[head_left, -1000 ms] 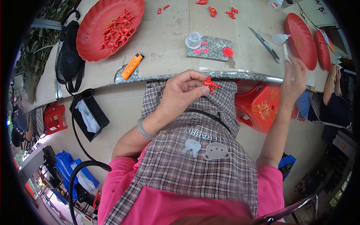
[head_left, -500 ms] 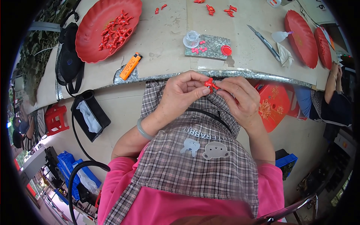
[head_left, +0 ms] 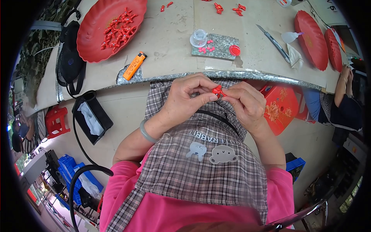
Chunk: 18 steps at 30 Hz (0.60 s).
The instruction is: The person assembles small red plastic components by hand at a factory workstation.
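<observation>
Red figurine: A small glossy red figurine (head_left: 217, 90) was held over the worker's lap, just off the near edge of the worktable (head_left: 166, 50), between two bare hands.

Left hand: The left hand (head_left: 189, 94) pinched the figurine between thumb and forefinger, the other fingers curled behind.

Right hand: The right hand (head_left: 247, 104) met the piece at its right end, thumb and fingertips drawn nearly together; whether they gripped it or merely touched it could not be made out.

Handling: With so small a piece, the left pinch looked best kept firm and still, while the right fingertips worked lightly, sparing the thin parts any bending and the glossy surface any smears.

Stone slab: Ahead of the hands, a speckled slab (head_left: 222, 45) bore pink pieces (head_left: 206, 49), a clear cup (head_left: 198, 38) and a round red cap (head_left: 234, 50).

Tabletop right: A craft knife (head_left: 273, 43) lay near a white cloth (head_left: 295, 58) and a small dropper bottle (head_left: 289, 37); the blade pointed away from the worker, sensibly clear of both wrists.

Red plate: At left, a scalloped plate (head_left: 88, 42) held more figurines (head_left: 118, 31), near an orange lighter (head_left: 135, 66).
</observation>
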Each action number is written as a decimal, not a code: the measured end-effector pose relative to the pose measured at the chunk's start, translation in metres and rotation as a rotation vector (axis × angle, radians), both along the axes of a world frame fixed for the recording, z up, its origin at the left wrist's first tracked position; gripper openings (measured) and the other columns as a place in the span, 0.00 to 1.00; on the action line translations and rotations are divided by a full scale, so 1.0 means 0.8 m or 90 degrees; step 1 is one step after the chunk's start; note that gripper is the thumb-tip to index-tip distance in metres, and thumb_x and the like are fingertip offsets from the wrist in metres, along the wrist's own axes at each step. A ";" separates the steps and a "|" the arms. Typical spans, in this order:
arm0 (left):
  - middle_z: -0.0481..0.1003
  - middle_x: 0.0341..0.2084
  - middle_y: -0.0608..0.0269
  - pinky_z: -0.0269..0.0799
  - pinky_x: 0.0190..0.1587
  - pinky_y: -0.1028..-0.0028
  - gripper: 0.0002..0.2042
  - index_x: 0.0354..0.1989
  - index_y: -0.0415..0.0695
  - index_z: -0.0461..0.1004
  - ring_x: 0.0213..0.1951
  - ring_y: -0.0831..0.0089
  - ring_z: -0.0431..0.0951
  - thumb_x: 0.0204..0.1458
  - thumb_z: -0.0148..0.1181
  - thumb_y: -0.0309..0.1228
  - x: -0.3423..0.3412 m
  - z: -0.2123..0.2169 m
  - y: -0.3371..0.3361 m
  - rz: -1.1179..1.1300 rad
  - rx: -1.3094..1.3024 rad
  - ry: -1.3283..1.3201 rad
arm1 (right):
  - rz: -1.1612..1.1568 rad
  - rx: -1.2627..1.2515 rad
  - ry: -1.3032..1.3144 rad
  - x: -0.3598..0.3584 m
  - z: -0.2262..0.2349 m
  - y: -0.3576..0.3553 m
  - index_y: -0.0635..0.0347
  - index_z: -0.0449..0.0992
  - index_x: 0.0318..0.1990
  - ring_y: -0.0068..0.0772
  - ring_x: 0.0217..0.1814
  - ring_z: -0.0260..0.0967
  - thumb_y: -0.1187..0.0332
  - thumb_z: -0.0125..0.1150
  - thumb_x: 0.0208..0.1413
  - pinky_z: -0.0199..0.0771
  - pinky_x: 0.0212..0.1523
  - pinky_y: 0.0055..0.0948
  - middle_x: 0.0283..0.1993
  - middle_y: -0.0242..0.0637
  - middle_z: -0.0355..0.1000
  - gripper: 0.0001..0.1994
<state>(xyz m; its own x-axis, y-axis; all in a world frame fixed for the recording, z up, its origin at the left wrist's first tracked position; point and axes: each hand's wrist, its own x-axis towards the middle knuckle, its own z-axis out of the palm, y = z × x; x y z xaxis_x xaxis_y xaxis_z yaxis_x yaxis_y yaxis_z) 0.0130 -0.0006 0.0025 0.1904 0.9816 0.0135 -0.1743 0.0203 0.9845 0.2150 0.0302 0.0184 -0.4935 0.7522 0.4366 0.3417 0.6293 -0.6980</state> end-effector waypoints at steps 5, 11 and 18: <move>0.77 0.34 0.59 0.78 0.38 0.79 0.10 0.39 0.35 0.78 0.35 0.76 0.80 0.48 0.66 0.17 -0.001 0.000 -0.001 0.012 0.078 0.077 | -0.010 -0.039 0.044 -0.005 -0.006 -0.006 0.65 0.78 0.34 0.38 0.28 0.75 0.78 0.70 0.44 0.74 0.27 0.30 0.28 0.41 0.75 0.09; 0.79 0.32 0.56 0.78 0.35 0.76 0.10 0.38 0.36 0.78 0.33 0.71 0.81 0.46 0.67 0.18 -0.003 0.002 -0.002 0.029 0.187 0.180 | -0.030 -0.091 0.079 -0.008 -0.011 -0.017 0.65 0.78 0.34 0.36 0.28 0.75 0.80 0.69 0.45 0.73 0.26 0.28 0.28 0.41 0.75 0.08; 0.79 0.31 0.55 0.77 0.34 0.74 0.10 0.38 0.36 0.78 0.32 0.67 0.81 0.45 0.67 0.19 -0.005 -0.001 -0.004 0.035 0.240 0.222 | -0.039 -0.113 0.108 -0.011 -0.019 -0.024 0.66 0.77 0.35 0.34 0.29 0.76 0.82 0.68 0.45 0.74 0.27 0.27 0.30 0.41 0.76 0.09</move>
